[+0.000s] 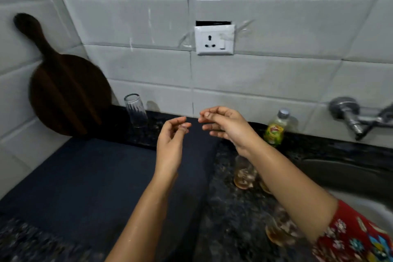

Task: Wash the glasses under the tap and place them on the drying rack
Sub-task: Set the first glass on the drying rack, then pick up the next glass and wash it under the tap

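Note:
One clear glass (136, 110) stands upside down at the back of a dark blue mat (85, 176) by the tiled wall. Several glasses with brownish liquid stand on the speckled counter: one (243, 173) under my right wrist, another (278, 229) nearer, both partly hidden by my right forearm. My left hand (171, 140) and my right hand (225, 125) hover above the mat's right edge, fingers loosely curled, holding nothing. The metal tap (359, 119) sticks out of the wall at the far right, above the sink (348, 172).
A dark round wooden board (66, 89) leans against the left wall. A small green-labelled bottle (275, 130) stands behind the sink's left end. A white wall socket (214, 39) sits above the counter.

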`<move>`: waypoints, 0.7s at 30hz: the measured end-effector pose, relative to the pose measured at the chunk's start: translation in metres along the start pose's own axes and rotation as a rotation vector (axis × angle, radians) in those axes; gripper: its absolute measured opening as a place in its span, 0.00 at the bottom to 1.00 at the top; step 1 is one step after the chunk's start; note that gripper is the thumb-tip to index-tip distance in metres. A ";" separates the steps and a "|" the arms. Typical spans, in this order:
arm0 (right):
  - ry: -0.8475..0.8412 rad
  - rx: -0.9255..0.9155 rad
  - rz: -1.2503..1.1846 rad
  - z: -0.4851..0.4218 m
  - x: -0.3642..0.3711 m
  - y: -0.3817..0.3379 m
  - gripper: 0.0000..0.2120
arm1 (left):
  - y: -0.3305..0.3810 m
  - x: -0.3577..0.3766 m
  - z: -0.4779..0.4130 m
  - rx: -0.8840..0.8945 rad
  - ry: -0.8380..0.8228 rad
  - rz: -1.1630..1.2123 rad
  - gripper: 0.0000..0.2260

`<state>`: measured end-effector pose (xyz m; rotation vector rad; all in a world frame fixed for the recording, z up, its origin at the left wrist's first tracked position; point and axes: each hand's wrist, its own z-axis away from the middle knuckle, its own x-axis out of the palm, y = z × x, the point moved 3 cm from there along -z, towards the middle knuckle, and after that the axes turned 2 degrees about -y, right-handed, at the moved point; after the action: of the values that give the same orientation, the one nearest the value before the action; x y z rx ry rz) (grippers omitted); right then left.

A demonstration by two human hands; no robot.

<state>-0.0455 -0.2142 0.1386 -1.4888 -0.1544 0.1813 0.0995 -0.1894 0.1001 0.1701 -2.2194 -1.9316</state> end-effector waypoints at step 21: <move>0.248 0.085 0.525 0.122 -0.191 0.126 0.22 | -0.032 0.148 0.207 -0.142 0.040 -0.132 0.05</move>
<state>-0.2610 -0.1272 0.0245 -1.4281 0.4441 0.4159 -0.0918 -0.0259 0.0517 0.3378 -2.0839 -2.1257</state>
